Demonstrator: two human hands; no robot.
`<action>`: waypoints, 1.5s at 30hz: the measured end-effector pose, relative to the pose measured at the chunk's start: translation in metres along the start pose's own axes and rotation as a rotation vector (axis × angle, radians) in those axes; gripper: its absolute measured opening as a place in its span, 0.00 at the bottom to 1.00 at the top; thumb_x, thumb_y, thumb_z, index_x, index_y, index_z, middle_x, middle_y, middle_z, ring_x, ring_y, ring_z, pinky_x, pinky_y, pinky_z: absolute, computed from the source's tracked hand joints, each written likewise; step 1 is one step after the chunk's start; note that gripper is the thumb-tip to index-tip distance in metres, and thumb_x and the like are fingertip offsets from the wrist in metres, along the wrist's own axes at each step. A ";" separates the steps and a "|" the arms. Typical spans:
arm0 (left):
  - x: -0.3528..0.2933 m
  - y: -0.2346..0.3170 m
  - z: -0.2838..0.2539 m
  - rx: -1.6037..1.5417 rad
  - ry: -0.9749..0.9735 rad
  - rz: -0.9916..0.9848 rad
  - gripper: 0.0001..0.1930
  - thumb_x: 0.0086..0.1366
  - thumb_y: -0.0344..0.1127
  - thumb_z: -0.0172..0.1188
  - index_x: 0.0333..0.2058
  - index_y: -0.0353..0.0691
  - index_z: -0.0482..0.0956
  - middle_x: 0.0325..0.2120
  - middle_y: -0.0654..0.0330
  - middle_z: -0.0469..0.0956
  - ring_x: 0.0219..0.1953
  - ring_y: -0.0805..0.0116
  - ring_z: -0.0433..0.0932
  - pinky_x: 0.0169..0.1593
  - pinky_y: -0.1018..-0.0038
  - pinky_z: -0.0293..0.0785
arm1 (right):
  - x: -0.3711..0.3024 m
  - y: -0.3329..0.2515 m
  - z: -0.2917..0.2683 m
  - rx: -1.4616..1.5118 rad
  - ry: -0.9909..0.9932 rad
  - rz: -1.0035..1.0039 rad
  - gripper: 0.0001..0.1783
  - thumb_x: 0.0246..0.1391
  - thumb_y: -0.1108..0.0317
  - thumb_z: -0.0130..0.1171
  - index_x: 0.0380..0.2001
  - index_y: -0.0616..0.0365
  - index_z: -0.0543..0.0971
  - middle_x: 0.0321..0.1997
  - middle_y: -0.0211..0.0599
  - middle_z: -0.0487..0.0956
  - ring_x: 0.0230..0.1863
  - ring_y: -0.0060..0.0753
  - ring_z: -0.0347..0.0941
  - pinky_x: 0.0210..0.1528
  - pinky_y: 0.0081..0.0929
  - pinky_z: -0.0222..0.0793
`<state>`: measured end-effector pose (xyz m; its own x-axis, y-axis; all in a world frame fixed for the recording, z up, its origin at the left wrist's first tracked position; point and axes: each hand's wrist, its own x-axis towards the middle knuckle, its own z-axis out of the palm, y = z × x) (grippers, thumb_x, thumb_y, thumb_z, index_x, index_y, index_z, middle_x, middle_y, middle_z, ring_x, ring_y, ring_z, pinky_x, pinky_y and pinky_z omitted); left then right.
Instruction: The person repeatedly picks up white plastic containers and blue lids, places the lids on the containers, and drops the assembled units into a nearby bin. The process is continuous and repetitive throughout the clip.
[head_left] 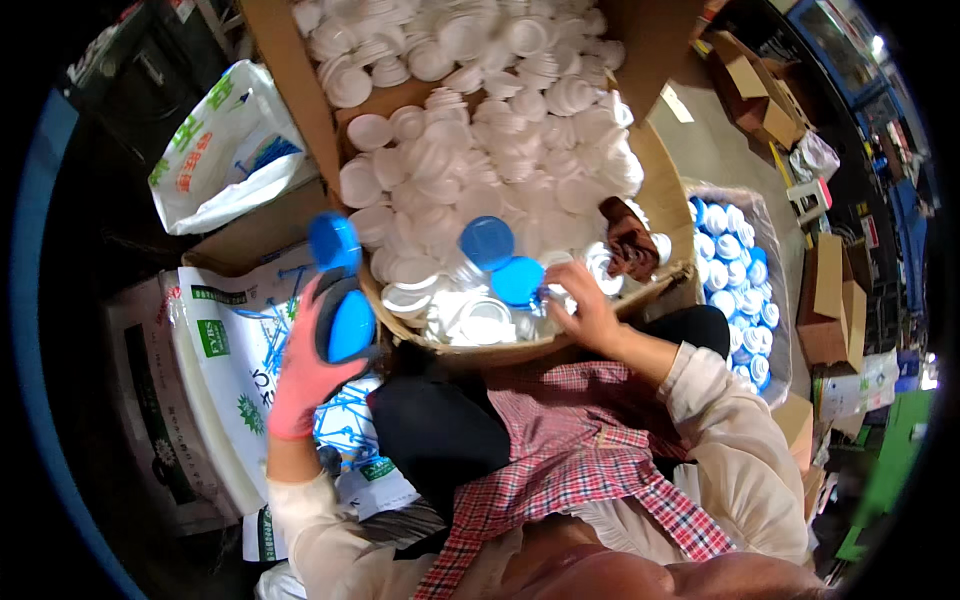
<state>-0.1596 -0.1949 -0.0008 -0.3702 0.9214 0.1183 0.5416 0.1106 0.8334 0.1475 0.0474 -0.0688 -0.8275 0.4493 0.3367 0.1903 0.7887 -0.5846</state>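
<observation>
My left hand (300, 370), in a pink glove with dark grey fingertips, curls round a blue plastic cap (351, 326). Just past its fingertips is a second blue cap (334, 241), slightly blurred; whether the fingers touch it I cannot tell. My bare right hand (590, 312) pinches the edge of a blue cap (518, 282) at the near side of a cardboard box (660, 190). Another blue cap (487, 243) lies right beyond that one. Beneath them, white plastic caps (450, 160) fill the box in a deep heap.
A brown crumpled glove or cloth (632, 240) lies on the heap's right side. To the right stands a lined carton (778, 300) of blue-and-white caps. On the left, a white sack (225, 330) has blue strips on it; a white bag (220, 170) stands behind.
</observation>
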 end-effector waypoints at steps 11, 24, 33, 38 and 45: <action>0.134 0.090 0.141 -1.658 -0.523 -0.322 0.32 0.69 0.57 0.44 0.62 0.41 0.61 0.54 0.41 0.70 0.53 0.45 0.73 0.55 0.49 0.70 | -0.011 0.194 -0.097 -0.403 -0.131 0.400 0.15 0.48 0.72 0.55 0.41 0.52 0.78 0.42 0.51 0.78 0.43 0.59 0.74 0.45 0.45 0.71; 0.149 0.127 0.275 0.127 -0.217 0.434 0.24 0.69 0.47 0.46 0.59 0.39 0.64 0.56 0.52 0.68 0.60 0.59 0.67 0.63 0.61 0.61 | 0.005 0.033 -0.096 0.178 0.277 -0.100 0.21 0.47 0.75 0.59 0.47 0.51 0.79 0.54 0.38 0.72 0.53 0.46 0.68 0.56 0.37 0.64; 0.149 0.112 0.293 -0.461 -0.266 0.315 0.27 0.60 0.45 0.58 0.57 0.42 0.66 0.59 0.57 0.64 0.62 0.60 0.63 0.63 0.65 0.60 | 0.010 0.042 -0.113 -0.155 0.333 -0.375 0.24 0.39 0.71 0.58 0.46 0.50 0.79 0.51 0.33 0.74 0.46 0.43 0.67 0.50 0.38 0.68; 0.146 0.125 0.286 -0.221 0.033 0.339 0.24 0.55 0.35 0.67 0.50 0.39 0.69 0.42 0.57 0.77 0.47 0.64 0.77 0.51 0.69 0.72 | 0.011 0.069 -0.112 -0.112 0.352 -0.135 0.22 0.45 0.73 0.56 0.48 0.50 0.78 0.49 0.41 0.74 0.47 0.46 0.74 0.49 0.34 0.71; 0.178 0.094 0.266 0.377 -0.078 0.006 0.28 0.60 0.46 0.59 0.55 0.38 0.67 0.52 0.47 0.71 0.56 0.52 0.70 0.59 0.63 0.65 | -0.017 0.106 -0.138 0.017 0.216 0.265 0.24 0.44 0.83 0.54 0.48 0.60 0.76 0.39 0.44 0.77 0.44 0.43 0.76 0.48 0.32 0.70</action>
<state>0.0257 0.0786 -0.0450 -0.3155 0.9464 0.0695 0.7884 0.2206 0.5742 0.2551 0.1814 -0.0344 -0.6191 0.7175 0.3192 0.3735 0.6265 -0.6841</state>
